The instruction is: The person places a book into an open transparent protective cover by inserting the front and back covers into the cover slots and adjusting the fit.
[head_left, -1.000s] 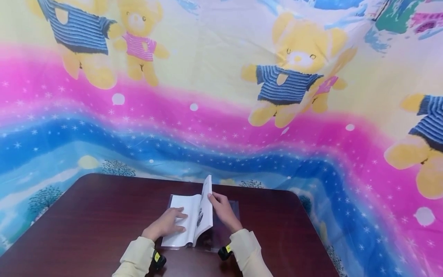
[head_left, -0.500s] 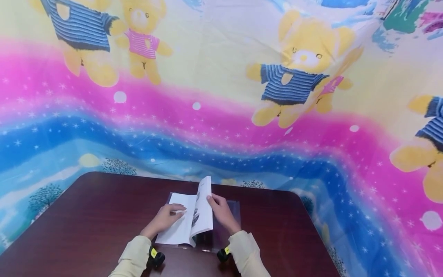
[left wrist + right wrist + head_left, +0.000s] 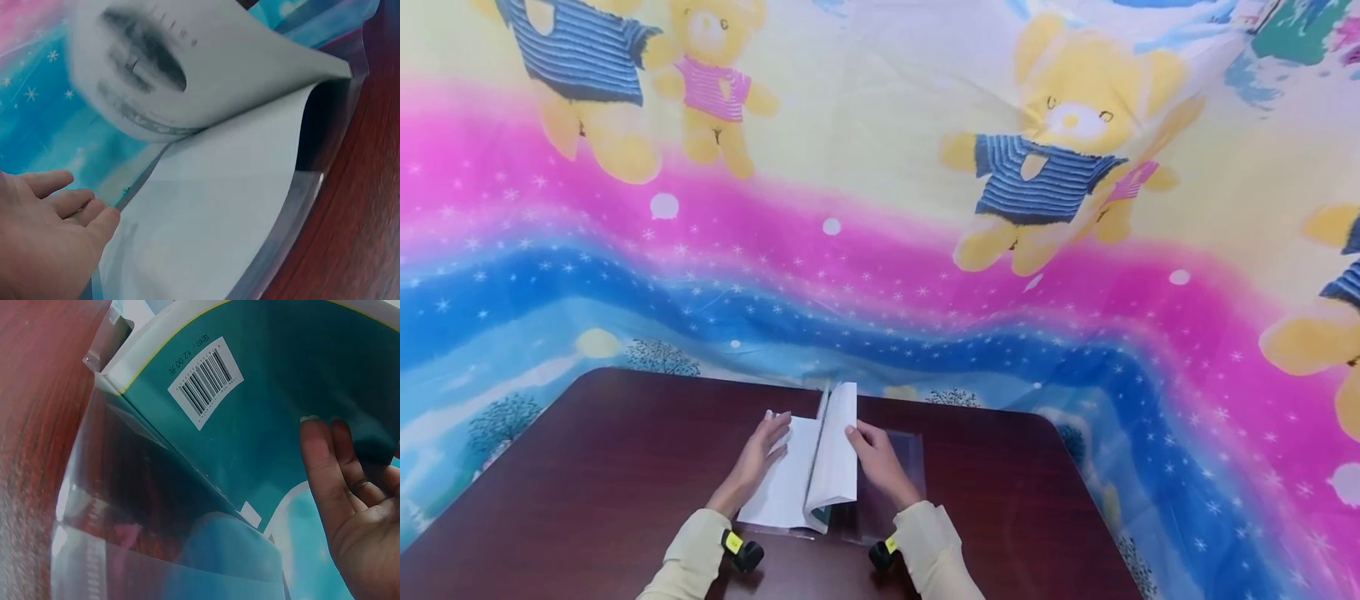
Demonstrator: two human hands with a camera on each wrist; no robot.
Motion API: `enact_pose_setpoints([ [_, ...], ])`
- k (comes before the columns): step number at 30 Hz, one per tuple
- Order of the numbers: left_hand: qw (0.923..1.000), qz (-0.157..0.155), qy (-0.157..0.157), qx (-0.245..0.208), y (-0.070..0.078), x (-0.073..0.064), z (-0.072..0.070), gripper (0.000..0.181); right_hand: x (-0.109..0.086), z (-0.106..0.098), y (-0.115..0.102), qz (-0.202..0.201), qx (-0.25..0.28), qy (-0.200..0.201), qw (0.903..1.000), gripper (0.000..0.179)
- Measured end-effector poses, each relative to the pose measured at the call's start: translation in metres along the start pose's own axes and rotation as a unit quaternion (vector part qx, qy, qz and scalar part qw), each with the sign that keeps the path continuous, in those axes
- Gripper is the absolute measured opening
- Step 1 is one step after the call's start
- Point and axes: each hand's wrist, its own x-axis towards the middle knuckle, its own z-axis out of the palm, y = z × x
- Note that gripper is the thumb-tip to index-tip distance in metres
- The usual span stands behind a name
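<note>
A paperback book stands half raised at the centre of the table. My right hand grips its outer edge, thumb on the page side and fingers behind. In the right wrist view, those fingers lie against the teal back cover, which bears a barcode. Loose pages arch over, blurred, in the left wrist view. My left hand is at the left edge of a white sheet, fingers extended. A clear plastic book cover spreads beneath the book, its right flap lying flat.
The dark red-brown table has rounded far corners. Behind it hangs a curtain printed with teddy bears and snowflakes. Black devices with yellow labels sit at both wrists, the left device close over the tabletop.
My left hand has lifted off the middle of the white sheet and moved to its far left edge, fingers straightening. A blank page now faces left instead of the printed one. The right hand keeps its grip.
</note>
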Motion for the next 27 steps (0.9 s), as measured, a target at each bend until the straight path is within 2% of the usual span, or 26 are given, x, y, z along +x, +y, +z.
enact_pose_setpoints([
  [2, 0.9996, -0.008, -0.002, -0.026, 0.002, -0.001, 0.001, 0.080, 0.001, 0.001, 0.000, 0.002, 0.001, 0.003, 1.0000, 0.048],
  [7, 0.9987, -0.031, 0.020, -0.033, 0.004, -0.005, 0.003, 0.084, 0.003, 0.003, -0.002, 0.001, 0.007, 0.002, 1.0000, 0.048],
  [14, 0.9965, -0.033, 0.009, -0.076, 0.004, -0.007, 0.004, 0.086, 0.004, 0.004, -0.001, -0.004, -0.008, 0.006, 0.9999, 0.050],
  [18, 0.9964, -0.038, 0.010, -0.074, 0.003, -0.009, 0.004, 0.087, 0.003, 0.005, 0.001, 0.008, -0.010, 0.004, 0.9999, 0.053],
  [27, 0.9938, -0.038, 0.023, -0.102, -0.002, -0.014, 0.006, 0.073, -0.002, 0.005, 0.005, 0.016, -0.016, 0.003, 0.9997, 0.055],
])
